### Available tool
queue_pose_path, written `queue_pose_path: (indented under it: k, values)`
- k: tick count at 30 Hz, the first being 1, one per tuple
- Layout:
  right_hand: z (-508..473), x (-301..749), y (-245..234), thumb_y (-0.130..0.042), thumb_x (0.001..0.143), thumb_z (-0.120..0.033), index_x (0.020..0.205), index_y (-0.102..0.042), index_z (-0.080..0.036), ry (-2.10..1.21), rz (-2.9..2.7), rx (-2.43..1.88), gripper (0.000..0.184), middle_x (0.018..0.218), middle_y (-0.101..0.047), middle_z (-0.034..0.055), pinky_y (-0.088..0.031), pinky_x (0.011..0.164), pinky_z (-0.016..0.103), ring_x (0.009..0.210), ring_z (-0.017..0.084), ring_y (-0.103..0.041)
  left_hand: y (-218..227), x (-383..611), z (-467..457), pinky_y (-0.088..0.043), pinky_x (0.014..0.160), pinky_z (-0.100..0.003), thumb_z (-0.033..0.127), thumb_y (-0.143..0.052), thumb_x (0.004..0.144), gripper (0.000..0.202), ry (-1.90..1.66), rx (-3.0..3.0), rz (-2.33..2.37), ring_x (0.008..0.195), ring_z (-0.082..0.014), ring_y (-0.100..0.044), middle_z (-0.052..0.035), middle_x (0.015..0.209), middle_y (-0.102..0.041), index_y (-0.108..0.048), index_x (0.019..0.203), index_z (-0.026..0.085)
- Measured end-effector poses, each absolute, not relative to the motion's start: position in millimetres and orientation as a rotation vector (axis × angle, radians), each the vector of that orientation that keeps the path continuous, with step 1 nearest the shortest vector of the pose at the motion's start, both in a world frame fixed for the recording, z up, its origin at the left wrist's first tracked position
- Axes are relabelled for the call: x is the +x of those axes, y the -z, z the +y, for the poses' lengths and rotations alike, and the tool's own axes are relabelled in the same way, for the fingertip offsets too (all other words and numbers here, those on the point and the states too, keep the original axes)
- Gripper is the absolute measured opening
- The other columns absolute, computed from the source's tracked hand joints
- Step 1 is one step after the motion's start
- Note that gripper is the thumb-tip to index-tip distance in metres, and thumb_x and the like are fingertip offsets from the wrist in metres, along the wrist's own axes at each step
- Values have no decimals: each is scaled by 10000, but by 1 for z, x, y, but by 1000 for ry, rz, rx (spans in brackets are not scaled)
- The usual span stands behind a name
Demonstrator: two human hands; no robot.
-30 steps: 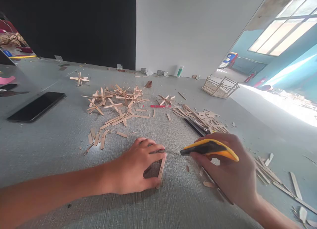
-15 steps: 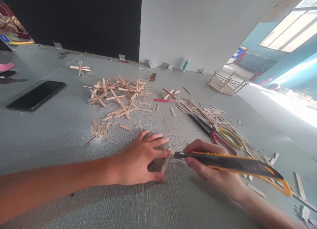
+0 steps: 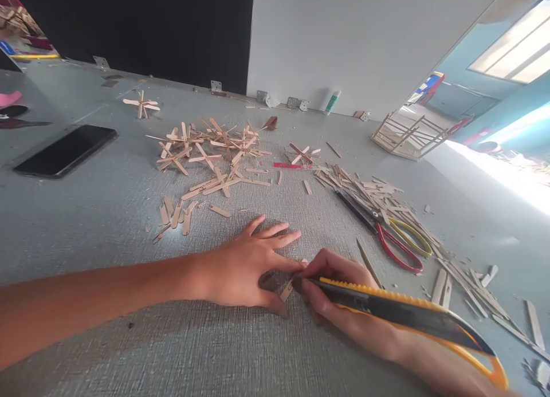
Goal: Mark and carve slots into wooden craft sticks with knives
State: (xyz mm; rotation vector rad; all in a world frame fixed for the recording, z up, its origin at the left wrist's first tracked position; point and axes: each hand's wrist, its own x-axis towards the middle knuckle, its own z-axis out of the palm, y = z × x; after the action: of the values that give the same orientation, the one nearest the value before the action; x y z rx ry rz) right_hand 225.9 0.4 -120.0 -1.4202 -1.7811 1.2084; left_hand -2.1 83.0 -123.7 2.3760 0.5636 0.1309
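My left hand [image 3: 249, 265] rests on the grey table [image 3: 86, 225], its thumb and forefinger pinning a short wooden craft stick [image 3: 287, 289] flat while the other fingers spread out. My right hand [image 3: 339, 305] is closed round a yellow and black utility knife [image 3: 399, 311]. The knife's tip touches the stick just beside my left fingertips. Most of the stick is hidden under the fingers.
Red and yellow scissors [image 3: 387, 236] lie in a litter of stick offcuts [image 3: 369, 193] to the right. Glued stick crosses [image 3: 206, 150] are heaped further back. A black phone [image 3: 64, 150] lies at the left, a stick frame model [image 3: 408, 136] and a glue tube [image 3: 332, 102] near the wall.
My right hand has turned the knife round and brought its tip left onto the stick. My left fingers have spread out over the stick. The view has tilted down a little.
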Motion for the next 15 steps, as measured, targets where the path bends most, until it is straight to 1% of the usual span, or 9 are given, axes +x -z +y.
queue_pose_path:
  k: [5,8,11,15]
  values:
    - [-7,220,123,-590,970,-294,814,-573,-218,-1062,-1869,-1352,174,570,-615,-32,-439,430,213,423,96,-533,121,-2,84,-31,1212,-732,559,-778,861,658,-125,2366,566,1587,-388,-108,-73,1715,-211,-573,1464,393]
    - [-8,219,124,-574,983,-284,786,-556,-222,-1021,-1885,-1360,208,538,-597,-42,-442,437,212,416,95,-534,121,-2,83,-35,1208,-742,534,-795,852,636,-165,2355,554,1583,-401,-126,-79,1708,-228,-604,1439,380]
    - [-7,220,125,-581,985,-293,796,-553,-225,-1030,-1874,-1373,203,550,-604,-42,-447,438,210,424,97,-546,121,-3,83,-47,1203,-755,507,-815,840,604,-190,2349,547,1579,-417,-132,-80,1707,-236,-642,1402,369]
    - [-8,222,125,-597,982,-297,835,-572,-224,-1039,-1878,-1375,166,573,-615,-43,-454,444,206,435,96,-558,120,-3,83,-37,1198,-761,509,-799,857,576,-184,2334,540,1578,-420,-120,-78,1709,-234,-646,1395,369]
